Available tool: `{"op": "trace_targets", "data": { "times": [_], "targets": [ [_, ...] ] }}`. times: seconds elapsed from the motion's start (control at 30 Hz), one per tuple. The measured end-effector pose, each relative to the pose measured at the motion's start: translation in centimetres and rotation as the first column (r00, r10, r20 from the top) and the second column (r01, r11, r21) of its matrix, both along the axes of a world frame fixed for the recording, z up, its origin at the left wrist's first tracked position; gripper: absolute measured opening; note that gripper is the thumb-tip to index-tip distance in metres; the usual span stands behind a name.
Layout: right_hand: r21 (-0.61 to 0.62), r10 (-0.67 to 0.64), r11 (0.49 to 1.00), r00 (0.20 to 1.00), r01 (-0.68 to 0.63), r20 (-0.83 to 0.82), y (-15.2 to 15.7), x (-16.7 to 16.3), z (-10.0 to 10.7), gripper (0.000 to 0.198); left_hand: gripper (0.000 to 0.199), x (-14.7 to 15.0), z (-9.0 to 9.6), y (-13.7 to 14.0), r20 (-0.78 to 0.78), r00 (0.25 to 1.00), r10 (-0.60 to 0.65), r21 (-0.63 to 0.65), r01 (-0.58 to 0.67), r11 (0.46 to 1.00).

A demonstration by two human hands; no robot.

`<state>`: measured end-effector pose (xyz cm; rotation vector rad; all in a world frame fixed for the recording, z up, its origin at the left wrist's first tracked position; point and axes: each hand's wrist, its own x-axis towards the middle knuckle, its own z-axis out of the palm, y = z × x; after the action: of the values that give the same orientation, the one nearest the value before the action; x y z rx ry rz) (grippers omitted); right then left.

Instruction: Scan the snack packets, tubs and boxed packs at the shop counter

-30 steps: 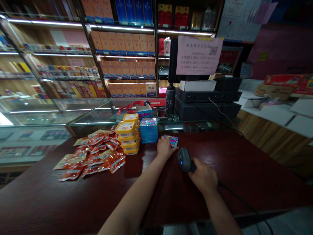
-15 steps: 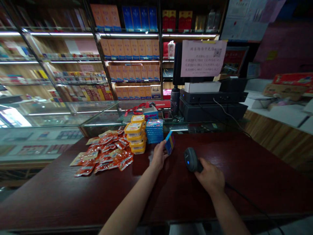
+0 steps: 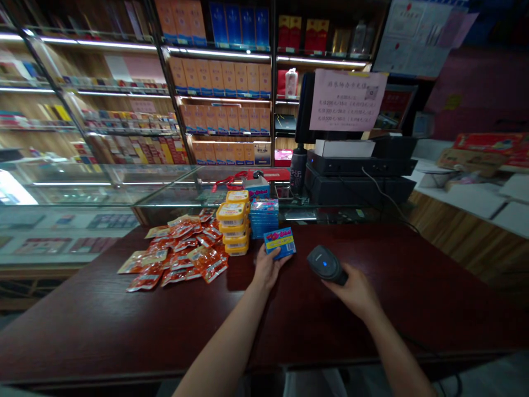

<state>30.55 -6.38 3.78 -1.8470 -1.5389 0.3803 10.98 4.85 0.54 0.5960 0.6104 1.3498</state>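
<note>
Left grip (image 3: pixel 266 270) holds one packet (image 3: pixel 281 242), right grip (image 3: pixel 357 290) one scanner (image 3: pixel 324 263) — apparently five-plus yellow tubs (image 3: pixel 235 227).

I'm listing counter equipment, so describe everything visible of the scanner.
The scanner is a dark grey handheld device, apparently plastic, with a broad, rounded head. A small blue light glows on its upper side beside a faint pale mark. The right hand grips its handle, mostly hidden by that hand. The head points left and away, toward the blue pack in the left hand, not touching it. It is over the dark reddish table; whether it touches the surface is unclear.
</note>
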Motion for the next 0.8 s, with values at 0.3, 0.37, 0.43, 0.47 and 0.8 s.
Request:
{"op": "trace_targets", "data": {
  "times": [0.3, 0.37, 0.43, 0.47, 0.8],
  "targets": [
    [-0.002, 0.065, 0.997, 0.900, -0.073, -0.432, -2.1, -0.7, 1.0, 0.042, 0.045, -0.1, -0.2, 0.2, 0.112, 0.994, 0.004, -0.012, -0.003, 1.000],
    [-0.017, 0.062, 0.997, 0.893, -0.078, -0.446, -2.5, -0.9, 1.5, 0.039, 0.045, -0.1, -0.4, 0.3, 0.140, 0.990, -0.004, 0.002, 0.003, 1.000],
    [-0.018, 0.052, 0.998, 0.885, -0.068, -0.462, -2.8, -1.0, 1.8, 0.036, 0.047, -0.1, -0.5, 0.3, 0.159, 0.987, -0.013, 0.018, 0.010, 1.000],
    [-0.018, 0.044, 0.998, 0.881, -0.059, -0.471, -2.8, -1.0, 1.9, 0.034, 0.047, 0.0, -0.5, 0.3, 0.161, 0.987, -0.015, 0.022, 0.012, 1.000],
    [-0.042, 0.060, 0.996, 0.927, -0.081, -0.370, -2.6, -0.7, 1.0, 0.034, 0.043, -0.1, 0.1, 0.0, 0.110, 0.994, -0.001, -0.032, 0.004, 0.999]
  ]
}}
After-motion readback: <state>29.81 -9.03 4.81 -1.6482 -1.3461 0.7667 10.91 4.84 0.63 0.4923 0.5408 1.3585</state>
